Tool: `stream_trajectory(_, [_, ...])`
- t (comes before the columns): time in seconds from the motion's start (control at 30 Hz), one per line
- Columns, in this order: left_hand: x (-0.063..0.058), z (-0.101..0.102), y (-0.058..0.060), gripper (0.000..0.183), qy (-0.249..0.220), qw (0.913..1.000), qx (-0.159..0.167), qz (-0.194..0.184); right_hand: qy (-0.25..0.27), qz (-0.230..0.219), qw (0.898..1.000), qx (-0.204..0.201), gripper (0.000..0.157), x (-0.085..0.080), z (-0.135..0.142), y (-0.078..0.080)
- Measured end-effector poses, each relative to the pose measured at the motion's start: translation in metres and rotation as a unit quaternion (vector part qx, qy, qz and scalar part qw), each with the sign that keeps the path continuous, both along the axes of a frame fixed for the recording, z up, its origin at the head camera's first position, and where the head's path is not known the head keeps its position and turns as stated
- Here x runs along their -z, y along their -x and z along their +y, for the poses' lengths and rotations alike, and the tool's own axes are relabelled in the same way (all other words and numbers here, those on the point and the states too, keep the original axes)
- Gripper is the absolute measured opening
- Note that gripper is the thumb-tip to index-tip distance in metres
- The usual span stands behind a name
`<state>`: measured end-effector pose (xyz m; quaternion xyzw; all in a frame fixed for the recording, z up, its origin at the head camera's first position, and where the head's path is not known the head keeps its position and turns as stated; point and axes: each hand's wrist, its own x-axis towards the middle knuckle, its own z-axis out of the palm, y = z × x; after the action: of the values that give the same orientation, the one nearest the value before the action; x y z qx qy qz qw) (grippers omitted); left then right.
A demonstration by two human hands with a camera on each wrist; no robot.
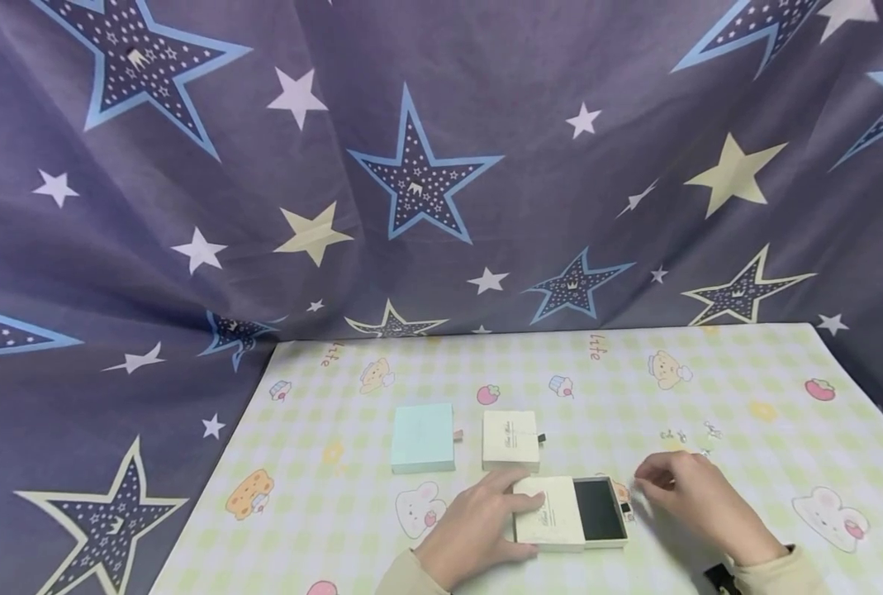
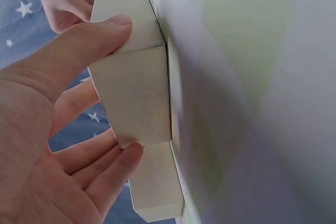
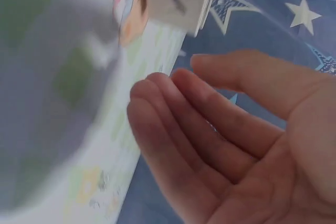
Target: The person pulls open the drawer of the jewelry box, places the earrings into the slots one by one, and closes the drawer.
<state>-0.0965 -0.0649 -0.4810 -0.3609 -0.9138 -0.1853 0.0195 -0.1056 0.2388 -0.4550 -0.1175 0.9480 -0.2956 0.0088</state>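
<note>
Watching from behind the person's shoulders, through the head view, I see the left hand (image 1: 478, 522) gripping a cream box (image 1: 548, 514) low on the checked tablecloth (image 1: 300, 463), its fingers on top and near the far edge, its thumb along the near side. The box's drawer (image 1: 600, 512) is pulled partly out to the right, showing a dark inside, with a black tab (image 1: 624, 507) on its end. The right hand (image 1: 697, 500) hovers just beside that tab, fingers bent. Just behind lies a second cream box (image 1: 510, 442), and left of it a turquoise box (image 1: 422, 438) with a pinkish tab (image 1: 458, 435). Farther right are a few small shiny pieces (image 1: 711, 430), too tiny to make out. A starry curtain (image 1: 441, 273) hangs behind.

From the left wrist, the thumb presses one face of the held box while a fingertip touches its far corner; the other hand shows at the top.

From the right wrist, the fingers curve loosely together, thumb apart from them, near a cream box end bearing a black tab.
</note>
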Motion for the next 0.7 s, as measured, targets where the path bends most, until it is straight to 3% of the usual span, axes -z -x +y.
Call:
stream_trajectory(0.1, [0.001,-0.001,0.000,0.060,-0.002,1.0000,0.000,0.002,-0.020,0.039,0.999,0.028,0.005,-0.002,0.004,0.004])
stream_trajectory(0.27, [0.002,-0.002,0.000,0.059,-0.001,1.0000,0.001,0.008,-0.051,0.092,0.994,0.039,0.008,-0.003,0.017,0.016])
stream_trajectory(0.47, [0.004,-0.003,0.000,0.058,0.001,0.9998,0.007,0.017,-0.077,0.114,0.989,0.050,0.010,-0.001,0.029,0.028])
stream_trajectory(0.7, [0.004,-0.004,0.000,0.057,0.005,0.9997,0.009,0.022,-0.115,0.103,0.987,0.051,0.019,0.003,0.033,0.039])
